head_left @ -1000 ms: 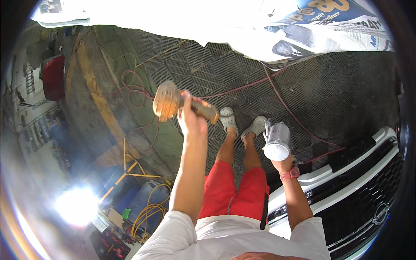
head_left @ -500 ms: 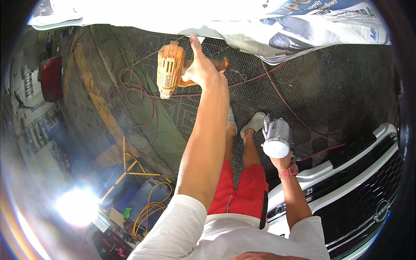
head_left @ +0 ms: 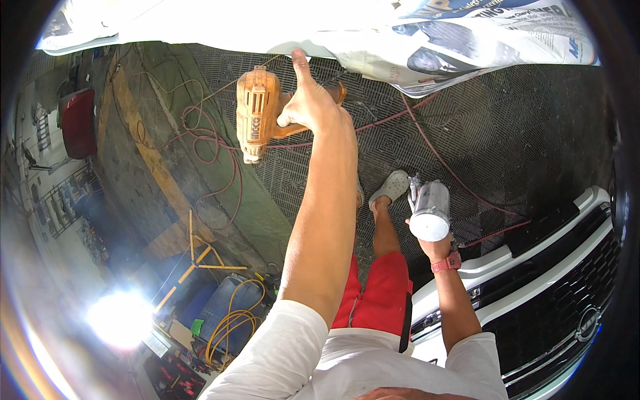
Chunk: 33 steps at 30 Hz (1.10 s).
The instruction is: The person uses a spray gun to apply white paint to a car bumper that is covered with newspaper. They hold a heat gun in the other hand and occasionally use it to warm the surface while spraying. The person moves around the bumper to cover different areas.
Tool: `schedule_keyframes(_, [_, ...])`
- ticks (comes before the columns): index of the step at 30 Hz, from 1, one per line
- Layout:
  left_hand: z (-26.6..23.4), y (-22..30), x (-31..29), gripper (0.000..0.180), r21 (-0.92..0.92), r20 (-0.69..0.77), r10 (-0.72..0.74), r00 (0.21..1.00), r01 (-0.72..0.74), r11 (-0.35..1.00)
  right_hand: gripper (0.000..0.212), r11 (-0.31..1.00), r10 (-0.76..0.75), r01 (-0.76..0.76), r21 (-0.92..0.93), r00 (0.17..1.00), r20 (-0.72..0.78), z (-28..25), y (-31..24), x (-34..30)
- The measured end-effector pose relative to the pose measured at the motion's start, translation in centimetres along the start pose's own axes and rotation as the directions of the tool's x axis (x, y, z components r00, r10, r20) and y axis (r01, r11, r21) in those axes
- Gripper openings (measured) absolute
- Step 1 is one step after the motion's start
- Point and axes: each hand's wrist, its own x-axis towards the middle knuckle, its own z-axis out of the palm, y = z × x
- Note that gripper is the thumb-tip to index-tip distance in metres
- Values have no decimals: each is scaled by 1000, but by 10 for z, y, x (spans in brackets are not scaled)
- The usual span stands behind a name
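Note:
My left hand (head_left: 312, 100) reaches far forward, closed around the handle of an orange heat gun (head_left: 259, 110) with a vented body. The heat gun's rounded end points back toward me. One digit of that hand stretches up to the lower edge of a bright white panel (head_left: 220, 27). Lower on the right, my right hand (head_left: 435, 248) is wrapped round a spray gun (head_left: 430, 207) with a silver cup and a pale round end. The cup hides most of those fingers and the gun's grip.
Printed masking paper (head_left: 467, 57) drapes beside the panel. Red hose (head_left: 437, 147) crosses the black grid floor mat (head_left: 520, 133). A white car front with black grille (head_left: 567, 300) stands close at right. Lower left are a glaring work lamp (head_left: 120, 320), its yellow stand (head_left: 193, 267) and coiled yellow cord (head_left: 230, 327).
The heat gun has shifted slightly left, its rounded end dropping a little nearer me. My left forearm has moved slightly right, now covering one leg. The right hand with the spray gun barely moved.

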Motion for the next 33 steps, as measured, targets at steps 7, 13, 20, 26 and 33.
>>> schedule_keyframes(7, [2,3,0,126,-16,-10,-9,1000,9,1000,35,993,108,-86,-83,947,303,-17,-13,7])
schedule_keyframes(13, [-1,2,-3,106,-17,6,3,1000,-2,1000,36,981,87,-28,-193,948,307,-19,-24,5])
schedule_keyframes(20, [-3,7,-2,104,-39,-28,-12,1000,11,999,36,995,96,-83,-63,963,250,-20,-18,5])
schedule_keyframes(26, [1,10,5,109,-27,-36,-3,999,2,1000,35,988,147,-153,29,977,157,-3,-10,-2])
schedule_keyframes(33, [-3,-2,-2,131,28,17,-32,999,31,999,31,993,89,-72,-91,977,194,-19,-25,3])
